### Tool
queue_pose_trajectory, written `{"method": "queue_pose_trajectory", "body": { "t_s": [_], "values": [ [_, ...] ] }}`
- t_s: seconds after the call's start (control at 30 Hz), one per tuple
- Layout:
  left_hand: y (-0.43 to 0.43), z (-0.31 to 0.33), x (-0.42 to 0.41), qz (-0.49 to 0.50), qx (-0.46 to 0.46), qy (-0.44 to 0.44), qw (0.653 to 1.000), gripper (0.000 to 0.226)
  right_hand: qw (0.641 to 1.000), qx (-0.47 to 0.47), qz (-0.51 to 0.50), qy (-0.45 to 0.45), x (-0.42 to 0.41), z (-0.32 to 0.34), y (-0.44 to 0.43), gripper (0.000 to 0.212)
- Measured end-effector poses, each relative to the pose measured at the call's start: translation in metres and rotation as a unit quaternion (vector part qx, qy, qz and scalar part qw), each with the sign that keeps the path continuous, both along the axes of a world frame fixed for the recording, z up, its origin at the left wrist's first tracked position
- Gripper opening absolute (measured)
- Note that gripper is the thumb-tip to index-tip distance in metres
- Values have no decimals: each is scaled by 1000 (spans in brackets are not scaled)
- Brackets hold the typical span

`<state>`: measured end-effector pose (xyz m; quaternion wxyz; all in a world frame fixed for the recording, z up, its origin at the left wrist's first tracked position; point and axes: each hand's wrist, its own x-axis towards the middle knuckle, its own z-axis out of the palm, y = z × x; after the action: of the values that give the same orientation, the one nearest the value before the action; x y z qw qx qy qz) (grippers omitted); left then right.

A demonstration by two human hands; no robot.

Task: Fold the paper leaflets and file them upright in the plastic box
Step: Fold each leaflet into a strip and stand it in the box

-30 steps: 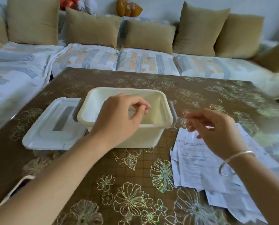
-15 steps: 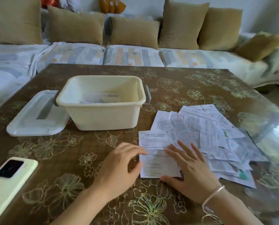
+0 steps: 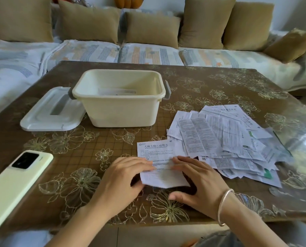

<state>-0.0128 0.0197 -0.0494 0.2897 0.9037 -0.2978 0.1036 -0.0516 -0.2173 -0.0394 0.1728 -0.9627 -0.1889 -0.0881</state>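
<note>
Your hands have turned the leaflet's [image 3: 155, 154] near half up
Left hand [image 3: 123, 177] and right hand [image 3: 198, 182] press near-straight fingers along its crease, in front of the plastic box [image 3: 120, 111], beside the loose pile [image 3: 228, 139]

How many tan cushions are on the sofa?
6: five cushions along the sofa back, one at the right end. A sliver at the left edge may be another.

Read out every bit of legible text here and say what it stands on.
"天麻头痛片说明书": heading of the nearest leaflet.
Body print on that sheet: too small to read.
Print on the leaflet pile: blurred, unreadable.
No text visible on the phone, plastic box or lid.
</note>
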Motion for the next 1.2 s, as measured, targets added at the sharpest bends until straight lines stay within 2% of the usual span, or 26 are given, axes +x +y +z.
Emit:
{"method": "queue_pose_trajectory", "body": {
  "t_s": [0.07, 0.17, 0.23, 0.37, 0.5, 0.6, 0.73, 0.9, 1.2],
  "values": [
    [2, 1, -4, 14, -30, -28, 999, 26, 1000, 19, -12, 4, -7, 0, 2, 80],
    [7, 7, -16, 54, -64, -51, 995, 5, 993, 99, -58, -1, -16, -1, 9, 71],
    [9, 12, -23, 90, -77, -52, 992, 14, 983, 153, -99, -16, -20, -3, 15, 64],
    [5, 10, -28, 133, -89, -31, 987, 40, 970, 192, -151, -5, -17, 0, 25, 52],
    [-2, 4, -28, 186, -63, -35, 980, 31, 964, 187, -188, 11, -7, 0, 34, 59],
    [-6, -1, -28, 214, -54, -61, 973, 15, 956, 200, -216, -1, -2, -4, 38, 52],
    [-9, -6, -31, 221, -44, -97, 969, 18, 960, 180, -216, -8, 1, -7, 41, 46],
    [-10, -6, -32, 231, -41, -82, 969, 24, 966, 144, -210, -33, 0, -9, 42, 44],
    [-9, -7, -32, 227, -22, -95, 969, 17, 967, 139, -209, -40, 0, -11, 42, 44]
  ]
}}
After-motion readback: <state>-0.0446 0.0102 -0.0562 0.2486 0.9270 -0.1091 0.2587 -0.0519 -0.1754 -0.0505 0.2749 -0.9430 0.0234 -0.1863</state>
